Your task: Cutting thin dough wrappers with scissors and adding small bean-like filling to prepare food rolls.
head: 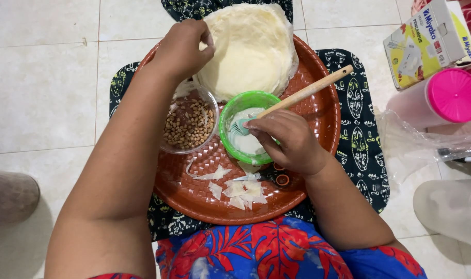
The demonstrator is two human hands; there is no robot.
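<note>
A round red woven tray (pixel 318 111) lies on a dark patterned cloth on the floor. On its far side is a stack of thin pale dough sheets (pixel 251 49). My left hand (pixel 182 47) pinches the left edge of that stack. My right hand (pixel 289 140) holds a wooden-handled brush (pixel 302 93) with its pale bristles dipped in a green bowl (pixel 240 103) of white paste. A clear bowl of brown peanuts (pixel 190 124) sits left of the green bowl. Torn bits of dough (pixel 240 187) lie on the tray's near side.
At the right stand a clear container with a pink lid (pixel 450 95), a cardboard box (pixel 426 41), crumpled clear plastic (pixel 421 142) and a translucent tub (pixel 452 206). Pale floor tiles surround the cloth. A grey shape (pixel 10 196) sits at the left edge.
</note>
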